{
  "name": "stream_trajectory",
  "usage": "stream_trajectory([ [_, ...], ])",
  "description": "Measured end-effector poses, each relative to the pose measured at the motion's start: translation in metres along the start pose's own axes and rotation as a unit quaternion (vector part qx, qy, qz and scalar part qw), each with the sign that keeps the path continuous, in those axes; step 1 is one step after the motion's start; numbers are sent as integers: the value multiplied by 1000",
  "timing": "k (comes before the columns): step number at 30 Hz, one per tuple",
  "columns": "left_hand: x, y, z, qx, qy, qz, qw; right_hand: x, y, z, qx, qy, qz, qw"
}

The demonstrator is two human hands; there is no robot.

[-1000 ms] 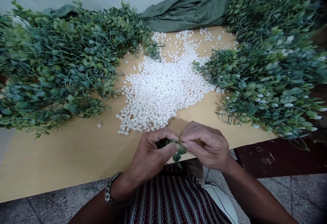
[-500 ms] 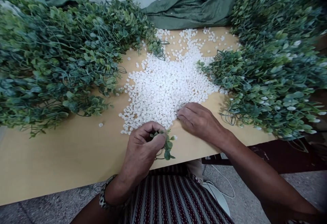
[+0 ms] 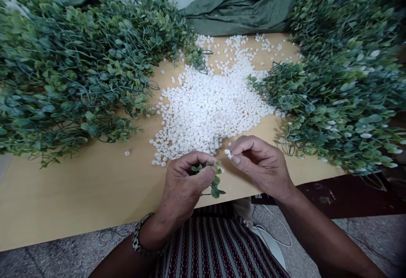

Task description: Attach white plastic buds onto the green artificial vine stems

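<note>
Now, the left hand (image 3: 185, 183) has its grip pinched on a leafy sprig (image 3: 215, 192), thumb against finger, and at its three o'clock the right hand (image 3: 264, 166) pinches a small white piece (image 3: 227, 153)! Up at twelve, a white heap (image 3: 203, 109) spreads across the surface (image 3: 95, 193); left foliage (image 3: 82, 75) crowds ten o'clock, right foliage (image 3: 342, 96) two, green cloth (image 3: 237, 12) beyond the heap.

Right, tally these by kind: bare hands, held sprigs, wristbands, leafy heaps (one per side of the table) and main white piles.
Hands: 2 (left hand, right hand)
Held sprig: 1
Wristband: 1
Leafy heaps: 2 (left heap, right heap)
White pile: 1
Total: 7
</note>
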State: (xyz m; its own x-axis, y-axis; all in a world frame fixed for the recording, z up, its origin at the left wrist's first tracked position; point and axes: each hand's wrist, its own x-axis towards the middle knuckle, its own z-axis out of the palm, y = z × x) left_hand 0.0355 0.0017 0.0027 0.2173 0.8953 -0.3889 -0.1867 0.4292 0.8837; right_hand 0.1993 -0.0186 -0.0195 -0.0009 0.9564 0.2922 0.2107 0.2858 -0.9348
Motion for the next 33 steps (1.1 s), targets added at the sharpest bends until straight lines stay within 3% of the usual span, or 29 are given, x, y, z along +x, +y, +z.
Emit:
stream_trajectory([
  [3, 4, -2, -1, 16, -16, 14, 1000, -2, 3, 5, 41, 20, 32, 998],
  [6, 8, -3, 0, 13, -29, 11, 999, -1, 8, 2, 12, 42, 54, 998],
  [10, 10, -1, 4, 3, -24, -7, 1000, 2, 14, -5, -169, 24, 23, 985],
  [12, 10, -1, 6, 6, -25, -9, 1000, 3, 16, -8, -276, -19, -28, 960],
  [15, 10, -1, 5, 14, -29, -10, 999, 3, 16, -12, -352, -52, -85, 931],
  [25, 13, -6, -2, 66, -76, 0, 995, 1, 17, -21, -361, -76, -91, 925],
  [33, 11, -7, -2, 75, -67, 18, 995, -2, 12, -19, -513, -122, -121, 841],
])
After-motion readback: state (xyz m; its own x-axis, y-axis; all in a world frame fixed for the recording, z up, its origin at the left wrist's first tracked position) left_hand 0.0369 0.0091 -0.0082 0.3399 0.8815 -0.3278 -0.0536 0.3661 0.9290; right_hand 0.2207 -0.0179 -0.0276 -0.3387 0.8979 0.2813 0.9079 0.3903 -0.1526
